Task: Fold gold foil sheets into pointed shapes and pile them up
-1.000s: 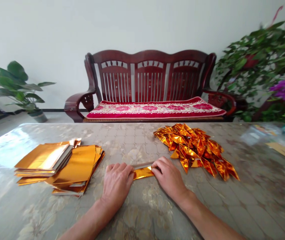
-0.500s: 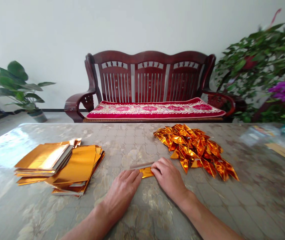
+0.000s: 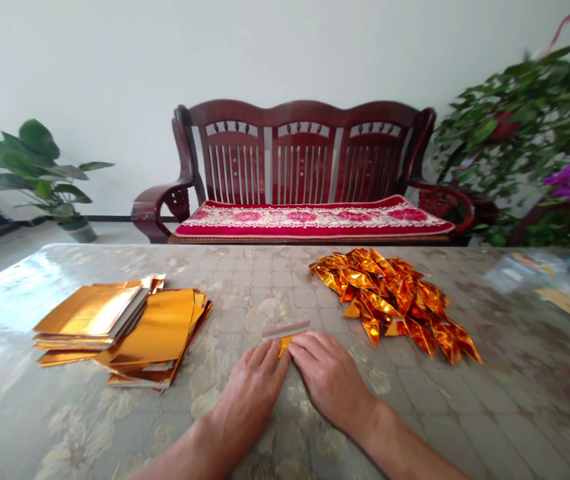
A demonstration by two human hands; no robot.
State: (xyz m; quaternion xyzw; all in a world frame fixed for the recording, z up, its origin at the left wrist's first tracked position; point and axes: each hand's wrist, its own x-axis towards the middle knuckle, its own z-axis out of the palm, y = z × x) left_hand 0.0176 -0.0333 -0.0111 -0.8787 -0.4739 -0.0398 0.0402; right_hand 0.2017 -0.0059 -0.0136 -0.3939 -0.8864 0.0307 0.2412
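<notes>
A small piece of folded gold foil paper (image 3: 285, 344) lies on the table in front of me, with a dull greyish strip along its far edge. My left hand (image 3: 251, 385) holds its left part down, fingers close together. From the other side my right hand (image 3: 333, 379) presses on it, fingers bent and covering the right part. Only a short gold stretch shows between my fingertips; the rest is hidden under them. To the right of my hands lies a heap of folded gold foil pieces (image 3: 389, 293) with pointed ends.
Stacks of flat gold foil sheets (image 3: 152, 327) lie to the left on the patterned tabletop (image 3: 245, 267). Clear plastic packaging (image 3: 515, 272) and tan card (image 3: 565, 307) are at the far right. Beyond the table stands a dark wooden bench (image 3: 302, 160), with plants on either side.
My right hand has slid left and a little nearer to me, closing on my left hand. Less gold shows between the fingers, and more of the greyish strip is uncovered.
</notes>
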